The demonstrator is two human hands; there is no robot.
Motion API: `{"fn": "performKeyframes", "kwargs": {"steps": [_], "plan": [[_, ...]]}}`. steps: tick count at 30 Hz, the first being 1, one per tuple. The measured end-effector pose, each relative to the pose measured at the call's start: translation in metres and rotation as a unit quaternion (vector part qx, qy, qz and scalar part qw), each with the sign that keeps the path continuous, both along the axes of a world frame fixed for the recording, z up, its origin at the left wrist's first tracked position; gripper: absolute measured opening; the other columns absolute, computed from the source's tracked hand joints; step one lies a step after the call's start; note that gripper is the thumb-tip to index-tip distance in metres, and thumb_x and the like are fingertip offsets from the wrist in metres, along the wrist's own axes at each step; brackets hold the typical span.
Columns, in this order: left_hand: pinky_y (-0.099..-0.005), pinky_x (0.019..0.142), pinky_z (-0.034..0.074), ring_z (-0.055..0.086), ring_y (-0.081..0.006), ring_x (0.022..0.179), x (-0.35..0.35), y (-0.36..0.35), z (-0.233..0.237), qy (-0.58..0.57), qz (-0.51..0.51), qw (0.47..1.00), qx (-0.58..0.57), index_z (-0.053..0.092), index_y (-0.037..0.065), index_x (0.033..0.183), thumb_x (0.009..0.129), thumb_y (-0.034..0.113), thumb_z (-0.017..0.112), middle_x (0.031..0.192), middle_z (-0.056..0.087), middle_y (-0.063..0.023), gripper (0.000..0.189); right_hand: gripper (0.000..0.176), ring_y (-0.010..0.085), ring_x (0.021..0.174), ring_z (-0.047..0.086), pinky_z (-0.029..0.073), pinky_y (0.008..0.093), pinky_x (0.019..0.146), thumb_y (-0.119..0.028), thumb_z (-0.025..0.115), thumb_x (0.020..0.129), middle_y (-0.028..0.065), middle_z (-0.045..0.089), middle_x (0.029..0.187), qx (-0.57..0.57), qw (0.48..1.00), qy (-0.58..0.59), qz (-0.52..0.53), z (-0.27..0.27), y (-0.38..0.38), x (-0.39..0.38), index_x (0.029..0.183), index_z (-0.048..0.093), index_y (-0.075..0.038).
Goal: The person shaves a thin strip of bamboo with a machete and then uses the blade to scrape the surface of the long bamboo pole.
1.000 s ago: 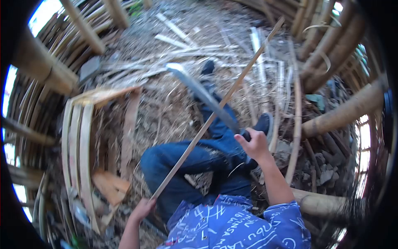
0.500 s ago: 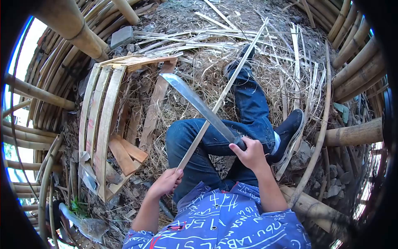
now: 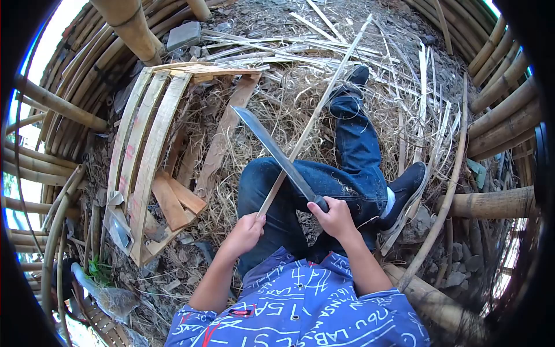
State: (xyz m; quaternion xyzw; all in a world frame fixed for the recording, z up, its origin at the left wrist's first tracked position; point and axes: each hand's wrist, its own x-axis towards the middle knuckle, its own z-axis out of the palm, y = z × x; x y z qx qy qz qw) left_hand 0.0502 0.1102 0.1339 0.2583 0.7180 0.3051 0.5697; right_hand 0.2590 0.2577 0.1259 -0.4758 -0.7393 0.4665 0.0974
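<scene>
My left hand (image 3: 245,232) is closed around the near end of a long, thin bamboo strip (image 3: 313,122). The strip slants up and away over my bent left knee, its far end near my outstretched foot. In my right hand (image 3: 334,218) is the dark handle of a machete (image 3: 274,151). Its long, straight blade points forward and left, crossing over the strip above my thigh. Both hands are just in front of my body, the left one beside my knee.
A slatted wooden crate (image 3: 149,147) lies on the left with loose board pieces inside. Curly shavings (image 3: 289,95) and pale strips cover the ground ahead. A grey block (image 3: 184,35) sits at the back left. Bamboo poles (image 3: 495,202) stand around both sides.
My left hand has moved up and to the right, drawing the bamboo strip nearer the right hand. The machete has shifted slightly left and down, its blade now turned more edge-on. The view has shifted a little.
</scene>
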Motion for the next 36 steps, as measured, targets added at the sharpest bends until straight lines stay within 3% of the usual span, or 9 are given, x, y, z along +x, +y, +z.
{"fn": "performKeyframes", "kwargs": {"steps": [8, 11, 13, 20, 26, 29, 33, 36], "plan": [[-0.0347, 0.055, 0.04, 0.046, -0.013, 0.058, 0.008, 0.003, -0.008, 0.128, -0.015, 0.989, 0.066, 0.055, -0.005, 0.078, 0.099, 0.024, 0.044, 0.06, 0.049, -0.0053, 0.037, 0.061, 0.0399, 0.066, 0.065, 0.053, 0.047, 0.062, -0.062, 0.061, 0.08, 0.0214, 0.064, 0.066, 0.106, 0.987, -0.061, 0.1, 0.013, -0.004, -0.031, 0.073, 0.065, -0.002], [-0.0345, 0.054, 0.039, 0.045, -0.0128, 0.057, 0.005, 0.001, -0.013, 0.098, 0.007, 0.994, 0.042, 0.057, -0.006, 0.08, 0.099, 0.024, 0.046, 0.059, 0.049, -0.0063, 0.038, 0.062, 0.0398, 0.065, 0.065, 0.053, 0.047, 0.062, -0.063, 0.061, 0.08, 0.0217, 0.064, 0.066, 0.132, 0.98, -0.091, 0.117, 0.022, 0.003, -0.038, 0.074, 0.064, -0.002], [-0.0265, 0.05, 0.036, 0.044, -0.0065, 0.055, 0.005, 0.001, -0.013, 0.09, 0.007, 0.994, 0.061, 0.054, 0.001, 0.074, 0.1, 0.024, 0.046, 0.061, 0.048, 0.0022, 0.035, 0.062, 0.0395, 0.064, 0.065, 0.053, 0.0469, 0.062, -0.063, 0.06, 0.08, 0.0217, 0.064, 0.066, 0.142, 0.978, -0.091, 0.12, 0.018, 0.007, -0.037, 0.074, 0.064, -0.001], [-0.0251, 0.049, 0.036, 0.043, -0.0055, 0.054, 0.002, 0.0, -0.022, 0.013, 0.035, 0.997, 0.072, 0.053, 0.004, 0.07, 0.1, 0.029, 0.046, 0.059, 0.046, 0.0035, 0.04, 0.066, 0.038, 0.067, 0.066, 0.053, 0.0462, 0.062, -0.066, 0.059, 0.079, 0.0217, 0.065, 0.068, 0.193, 0.972, -0.13, 0.036, 0.005, 0.053, -0.022, 0.074, 0.065, -0.001], [-0.0251, 0.049, 0.036, 0.042, -0.0066, 0.052, -0.004, 0.006, -0.009, -0.037, 0.047, 0.998, 0.018, 0.051, 0.004, 0.065, 0.101, 0.033, 0.046, 0.057, 0.045, 0.0028, 0.046, 0.065, 0.0361, 0.068, 0.067, 0.053, 0.0458, 0.062, -0.068, 0.056, 0.08, 0.02, 0.066, 0.068, 0.288, 0.938, -0.186, 0.059, -0.006, 0.08, -0.018, 0.074, 0.064, -0.004], [-0.0252, 0.049, 0.036, 0.042, -0.0068, 0.053, -0.005, 0.002, -0.011, -0.055, 0.048, 0.997, 0.012, 0.05, 0.005, 0.064, 0.101, 0.034, 0.045, 0.056, 0.045, 0.0027, 0.047, 0.064, 0.0402, 0.069, 0.066, 0.053, 0.0478, 0.064, -0.065, 0.058, 0.08, 0.0223, 0.065, 0.069, 0.189, 0.973, -0.126, -0.044, -0.014, 0.116, -0.008, 0.074, 0.064, -0.001], [-0.0237, 0.043, 0.032, 0.04, -0.0059, 0.046, -0.008, 0.009, -0.012, -0.062, 0.048, 0.997, -0.001, 0.051, 0.006, 0.063, 0.099, 0.039, 0.046, 0.054, 0.044, 0.0032, 0.049, 0.063, 0.0422, 0.07, 0.065, 0.052, 0.0482, 0.065, -0.062, 0.059, 0.082, 0.0239, 0.064, 0.07, 0.253, 0.95, -0.181, -0.013, -0.015, 0.12, -0.002, 0.075, 0.065, 0.0], [-0.0226, 0.038, 0.028, 0.036, -0.005, 0.04, -0.014, 0.008, -0.019, -0.098, 0.049, 0.994, -0.023, 0.052, 0.007, 0.063, 0.099, 0.044, 0.046, 0.05, 0.042, 0.0041, 0.052, 0.061, 0.0408, 0.069, 0.065, 0.051, 0.0477, 0.063, -0.062, 0.061, 0.08, 0.0231, 0.064, 0.068, 0.185, 0.98, -0.072, -0.024, -0.015, 0.097, -0.004, 0.075, 0.065, -0.001]]}}
